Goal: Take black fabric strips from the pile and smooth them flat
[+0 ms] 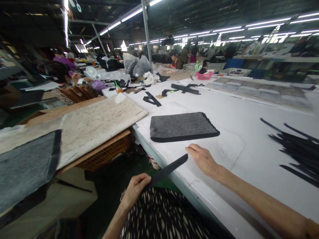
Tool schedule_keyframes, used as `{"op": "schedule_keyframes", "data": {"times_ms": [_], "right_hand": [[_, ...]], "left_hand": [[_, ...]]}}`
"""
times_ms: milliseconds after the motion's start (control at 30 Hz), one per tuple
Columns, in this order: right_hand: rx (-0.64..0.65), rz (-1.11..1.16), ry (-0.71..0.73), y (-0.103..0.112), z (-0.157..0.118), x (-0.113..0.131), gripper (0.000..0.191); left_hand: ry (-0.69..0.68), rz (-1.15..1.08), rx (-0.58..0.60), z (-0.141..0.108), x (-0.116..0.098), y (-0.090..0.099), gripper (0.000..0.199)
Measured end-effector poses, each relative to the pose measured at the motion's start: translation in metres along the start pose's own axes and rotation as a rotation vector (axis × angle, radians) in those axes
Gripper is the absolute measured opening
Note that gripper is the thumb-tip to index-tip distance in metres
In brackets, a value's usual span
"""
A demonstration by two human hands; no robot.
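Note:
My left hand (137, 187) pinches a black fabric strip (170, 168) near its lower end, over my lap. The strip slants up to the right across the table's edge. Just past its far end is my right hand (203, 160), thumb and fingers pressed together; whether they grip the strip's tip or something small, I cannot make out. Beyond both hands a dark grey fabric panel (183, 126) with black edging along its front and right side lies flat on the white table (249, 132).
Several loose black strips (296, 149) are piled at the right. A pale board (99, 122) on the left adjoins the table, with another grey panel (27, 166) hanging over its edge. Farther back are black straps (186, 88), a pink basket (203, 75) and a seated person (82, 83).

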State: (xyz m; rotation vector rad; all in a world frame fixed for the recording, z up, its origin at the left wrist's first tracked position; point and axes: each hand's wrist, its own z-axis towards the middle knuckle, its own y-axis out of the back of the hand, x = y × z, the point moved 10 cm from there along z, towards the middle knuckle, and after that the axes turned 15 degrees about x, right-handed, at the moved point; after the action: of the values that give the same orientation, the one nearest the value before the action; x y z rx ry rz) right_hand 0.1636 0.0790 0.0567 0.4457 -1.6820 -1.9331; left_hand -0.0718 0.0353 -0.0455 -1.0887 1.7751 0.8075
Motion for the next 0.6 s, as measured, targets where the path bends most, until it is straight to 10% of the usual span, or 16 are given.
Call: {"op": "schedule_keyframes", "data": {"times_ms": [267, 600], "right_hand": [[0.457, 0.345, 0.261, -0.02, 0.042, 0.086, 0.018], [0.527, 0.525, 0.055, -0.026, 0.02, 0.017, 0.025]], "left_hand": [[-0.16, 0.112, 0.062, 0.02, -0.06, -0.04, 0.034], [-0.139, 0.139, 0.087, 0.031, -0.052, -0.044, 0.035]]}}
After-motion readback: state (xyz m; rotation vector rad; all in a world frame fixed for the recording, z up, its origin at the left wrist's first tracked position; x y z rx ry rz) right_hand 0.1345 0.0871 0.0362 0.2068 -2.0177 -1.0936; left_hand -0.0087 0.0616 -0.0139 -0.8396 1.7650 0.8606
